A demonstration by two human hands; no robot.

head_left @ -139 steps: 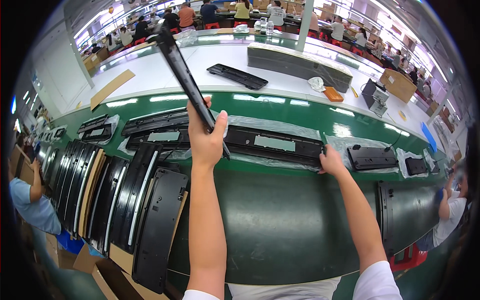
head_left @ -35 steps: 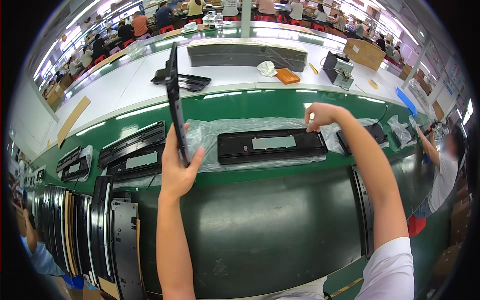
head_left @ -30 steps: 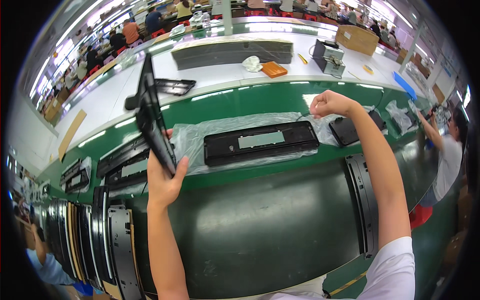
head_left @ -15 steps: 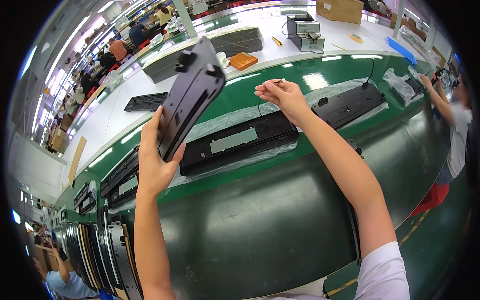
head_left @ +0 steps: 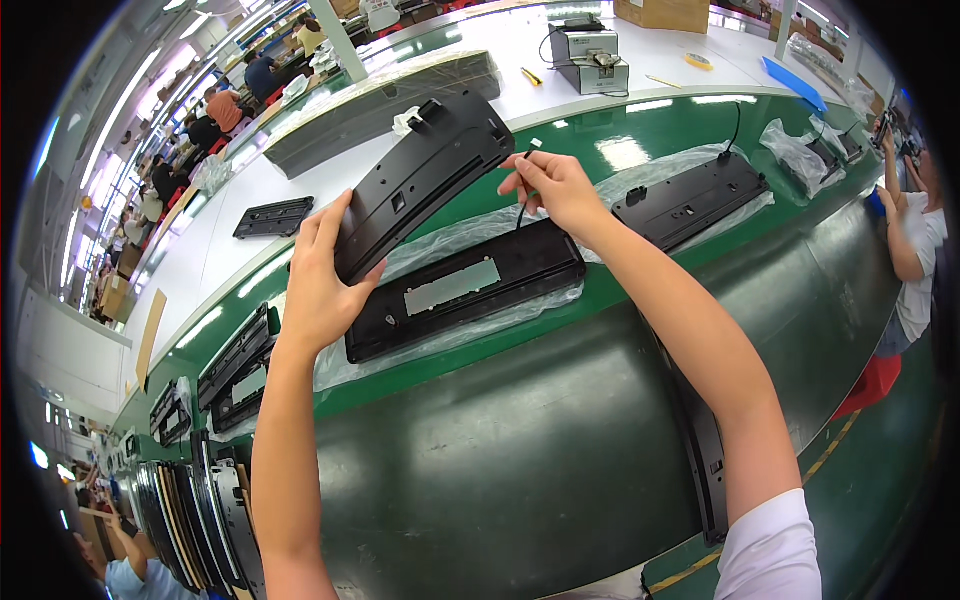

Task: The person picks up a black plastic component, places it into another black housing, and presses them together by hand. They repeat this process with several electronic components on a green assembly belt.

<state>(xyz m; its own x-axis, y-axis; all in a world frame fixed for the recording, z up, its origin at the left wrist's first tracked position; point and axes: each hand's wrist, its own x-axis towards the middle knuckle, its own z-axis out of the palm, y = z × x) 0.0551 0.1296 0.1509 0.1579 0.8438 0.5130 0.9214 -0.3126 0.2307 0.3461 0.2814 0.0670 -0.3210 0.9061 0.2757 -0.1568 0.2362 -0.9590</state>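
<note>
My left hand (head_left: 325, 275) grips the near end of a long black plastic cover (head_left: 415, 185), held tilted above the green belt. Clips and slots mark the side of it that shows. Between the fingertips of my right hand (head_left: 558, 190) is a thin black cable (head_left: 522, 205) with a small white connector (head_left: 536, 143) at its tip, close to the cover's far end. Below both hands a black keyboard-like housing (head_left: 470, 315) lies on clear plastic film (head_left: 340, 370); a pale rectangular plate (head_left: 452, 287) sits in its middle.
Another black panel (head_left: 692, 203) with a cable lies on film to the right. Partly assembled housings (head_left: 240, 365) rest at left, above a row of upright panels (head_left: 190, 520). A grey metal device (head_left: 590, 62) stands on the white bench. A co-worker (head_left: 915, 240) is at the far right.
The cover has swung down from steep to a flatter tilt, its far end moving right toward my right hand. The cable's white connector now shows clearly above my right fingers.
</note>
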